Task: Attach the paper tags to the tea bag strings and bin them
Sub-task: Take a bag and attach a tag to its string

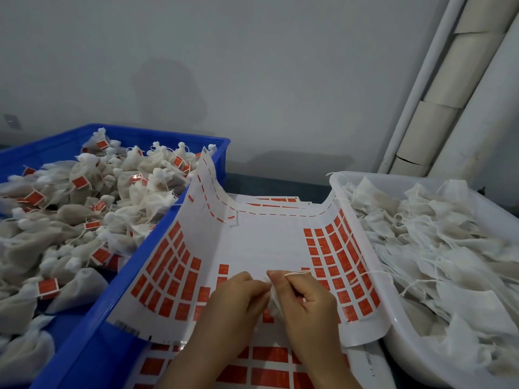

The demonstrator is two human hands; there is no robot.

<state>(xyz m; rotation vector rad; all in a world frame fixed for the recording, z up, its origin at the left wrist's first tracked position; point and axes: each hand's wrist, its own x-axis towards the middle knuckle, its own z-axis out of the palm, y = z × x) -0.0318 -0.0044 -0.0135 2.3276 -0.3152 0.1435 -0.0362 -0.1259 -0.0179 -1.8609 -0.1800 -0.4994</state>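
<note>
- Close to the front edge of the dark counter (269,183), my two hands meet above a curled white backing sheet (261,242).
- My left hand (238,299) has its fingers curled inward. The fingertips pinch the top of a small white mesh tea bag (273,306), which hangs between my hands.
- My right hand (304,301) is curled as well. Its thumb and forefinger pinch the bag's thin white string (299,272), and a short length of it sticks out to the right of my fingertips.
- The backing sheet lies between two bins, with its left and right sides bent up against them. Orange-red rectangular paper tags (168,265) sit in rows along both sides, and the middle strip is bare white.
- A second flat sheet of the same tags (252,363) lies under it at the counter's front edge, beneath my wrists.
- On the counter's left side stands a blue plastic crate (84,352), heaped with filled tea bags that carry orange-red tags (81,209).
- On the counter's right side stands a white plastic tub (407,349), piled with limp white bags trailing loose strings (435,248).
- Behind the counter is a plain grey wall (252,66). Pale pipes (449,80) lean at the back right corner.
</note>
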